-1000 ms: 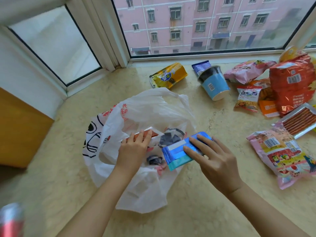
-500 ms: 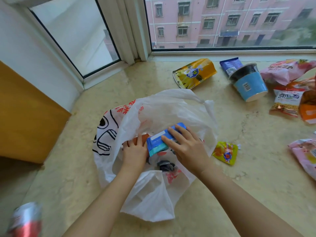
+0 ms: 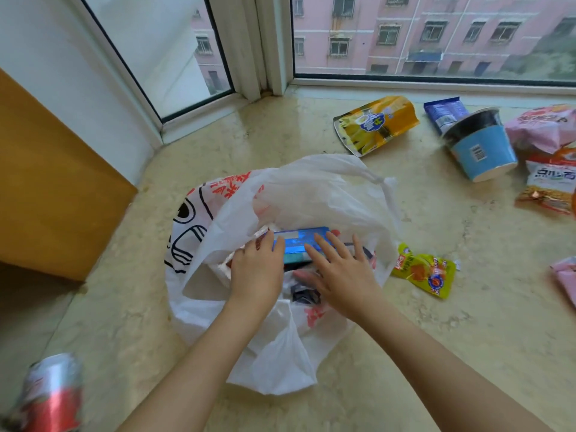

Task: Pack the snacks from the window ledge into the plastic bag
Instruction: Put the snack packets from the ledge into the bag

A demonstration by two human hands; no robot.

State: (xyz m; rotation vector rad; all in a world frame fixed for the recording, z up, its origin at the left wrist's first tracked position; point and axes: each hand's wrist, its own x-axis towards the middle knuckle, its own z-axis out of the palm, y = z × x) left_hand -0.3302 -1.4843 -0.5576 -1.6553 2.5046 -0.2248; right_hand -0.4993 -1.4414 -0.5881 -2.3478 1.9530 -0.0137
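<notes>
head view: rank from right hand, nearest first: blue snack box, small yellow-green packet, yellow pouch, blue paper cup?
From the right hand:
1. Blue snack box, under its fingers, inside the white plastic bag.
2. Small yellow-green packet, just right of the bag.
3. Yellow pouch, up by the window.
4. Blue paper cup, tipped over, far right.

Thin crinkled white plastic bag (image 3: pixel 311 194), glossy blue foil packet (image 3: pixel 296 241), polished marble-look ledge (image 3: pixel 280 129)

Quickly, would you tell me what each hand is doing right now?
Left hand: holds the plastic bag open.
Right hand: open, fingers on the blue pack.
</notes>
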